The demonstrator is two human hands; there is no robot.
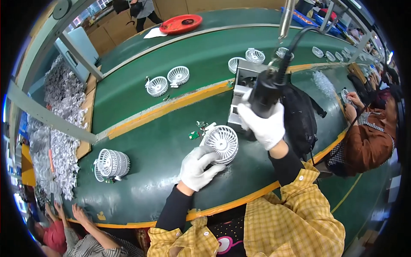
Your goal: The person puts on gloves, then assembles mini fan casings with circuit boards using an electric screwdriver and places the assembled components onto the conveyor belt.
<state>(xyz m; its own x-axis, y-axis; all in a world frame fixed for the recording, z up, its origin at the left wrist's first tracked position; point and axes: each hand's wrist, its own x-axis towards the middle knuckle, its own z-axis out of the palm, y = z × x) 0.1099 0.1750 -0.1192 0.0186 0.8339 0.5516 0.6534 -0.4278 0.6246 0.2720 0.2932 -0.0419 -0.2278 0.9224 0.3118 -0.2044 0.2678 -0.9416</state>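
My left hand (199, 168), in a white glove, grips the near left edge of a round white slotted fan housing (222, 144) lying on the green work table. Small green circuit boards (194, 135) with wires sit beside the housing's far left rim. My right hand (264, 125), also gloved, is wrapped round a black electric screwdriver (266, 92) hung from above on a cord. The screwdriver is upright in front of a metal box (245, 79), and its tip is hidden by my hand.
Left of me stands a stack of white fan housings (112, 163). Beyond an orange-edged rail, a green belt (128, 103) carries several more. A black bag (299, 115) lies right of the screwdriver. Small white parts (64, 128) are heaped far left. Co-workers sit at both sides.
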